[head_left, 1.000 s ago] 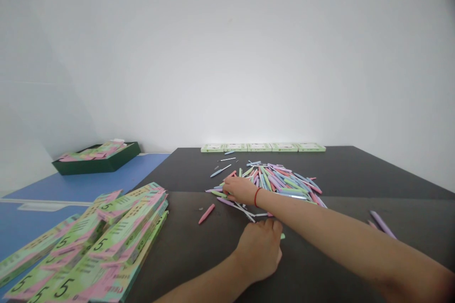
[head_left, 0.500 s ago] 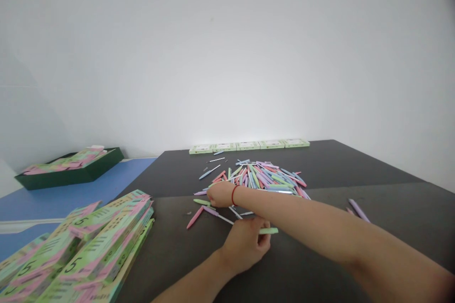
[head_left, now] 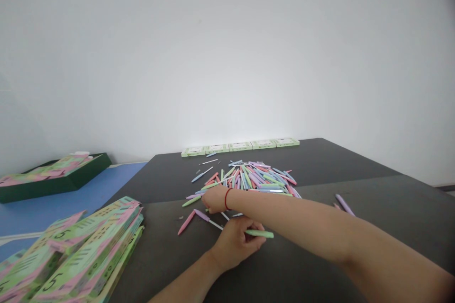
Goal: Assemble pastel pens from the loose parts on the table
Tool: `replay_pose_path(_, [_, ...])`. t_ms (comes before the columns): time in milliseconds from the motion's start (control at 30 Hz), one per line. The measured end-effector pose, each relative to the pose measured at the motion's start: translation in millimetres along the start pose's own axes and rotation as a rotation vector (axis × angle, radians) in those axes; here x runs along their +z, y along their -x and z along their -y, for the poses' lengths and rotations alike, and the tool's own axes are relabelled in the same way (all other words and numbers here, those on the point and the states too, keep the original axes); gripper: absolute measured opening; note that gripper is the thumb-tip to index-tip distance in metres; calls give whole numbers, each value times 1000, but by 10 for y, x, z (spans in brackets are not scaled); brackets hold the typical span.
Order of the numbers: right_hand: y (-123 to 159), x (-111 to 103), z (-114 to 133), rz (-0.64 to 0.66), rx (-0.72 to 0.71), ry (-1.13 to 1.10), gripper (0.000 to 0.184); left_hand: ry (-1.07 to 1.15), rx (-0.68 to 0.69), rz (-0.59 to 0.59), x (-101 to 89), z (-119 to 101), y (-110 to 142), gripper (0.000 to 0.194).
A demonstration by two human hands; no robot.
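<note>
On the dark desk [head_left: 291,270], lower centre, the left hand [head_left: 237,242] pinches a green pen [head_left: 263,234], apparently to expose one end; whether the right hand [head_left: 214,199] grips anything is hidden.

The left hand [head_left: 234,241] holds a green pen [head_left: 262,234]; the right hand [head_left: 215,199] is at the pen pile [head_left: 258,178]. Five boxes [head_left: 241,147] line the black table's [head_left: 280,274] far edge, packs [head_left: 94,246] its left.

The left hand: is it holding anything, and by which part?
The left hand holds a green pen piece toward its left end; its right end pokes out.
</note>
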State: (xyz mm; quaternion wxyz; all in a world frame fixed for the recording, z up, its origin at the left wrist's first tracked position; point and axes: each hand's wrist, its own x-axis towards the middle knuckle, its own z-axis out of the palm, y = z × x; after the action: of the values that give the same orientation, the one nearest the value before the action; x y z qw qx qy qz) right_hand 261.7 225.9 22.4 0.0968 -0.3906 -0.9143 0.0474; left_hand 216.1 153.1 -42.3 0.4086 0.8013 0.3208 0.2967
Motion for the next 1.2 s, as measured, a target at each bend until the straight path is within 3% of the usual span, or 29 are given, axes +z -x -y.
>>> replay_pose_path(133, [65, 1, -88, 184, -5, 30, 25, 22, 21, -23, -13, -26, 3, 9])
replay_pose_path(267, [154, 33, -222, 261, 1, 35, 25, 8, 32, -27, -19, -56, 13, 10])
replay_pose_path(400, [302, 93, -340, 198, 22, 14, 9, -160, 82, 63, -12, -46, 25, 5])
replay_pose_path(533, [551, 129, -418, 56, 101, -38, 16, -398, 231, 138, -1, -44, 31, 10])
replay_pose_path(667, [893, 111, -488, -56, 185, -96, 36, -586, 270, 168, 6, -70, 46, 11])
replay_pose_path(767, [1156, 115, -537, -117, 226, -167, 30, -678, 251, 172, 2, -95, 53, 14])
replay_pose_path(900, [1409, 200, -540, -92, 285, -231, 22, -783, 282, 231, -12, -154, 58, 18])
replay_pose_path(1033, [1463, 225, -450, -61, 229, -96, 15, -894, 343, 321, -11, -234, 77, 19])
replay_pose_path(1200, [1201, 109, -323, -1, 306, 41, 17, -959, 365, 341, 30, -226, 97, 19])
